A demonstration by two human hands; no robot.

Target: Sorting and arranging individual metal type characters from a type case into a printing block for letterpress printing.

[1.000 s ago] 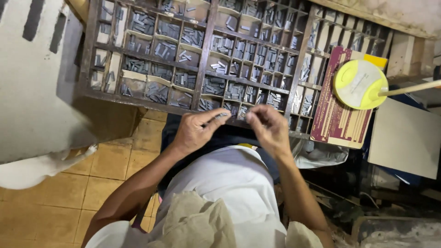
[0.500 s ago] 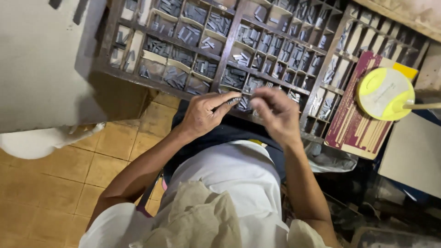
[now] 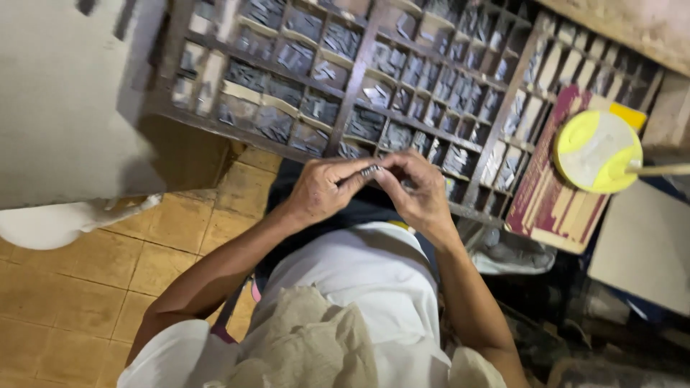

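At near edge of the type case (image 3: 357,86), left hand (image 3: 320,192) and right hand (image 3: 422,194) met, fingers (image 3: 357,177) pinched closed on small metal pieces (image 3: 371,171).

You are pinching dull grey metal type (image 3: 370,171), faintly glinting. The compartment case (image 3: 363,72) is showing worn, matt dark wood. Floor tiles (image 3: 79,280) are looking smooth, semi-matt ochre ceramic. Your shirt (image 3: 366,287) is reading as soft white cloth; the yellow lid (image 3: 596,151), smooth plastic.

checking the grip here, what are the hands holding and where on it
Both hands pinch a short row of small metal pieces: the left hand at its left end, the right hand at its right end.
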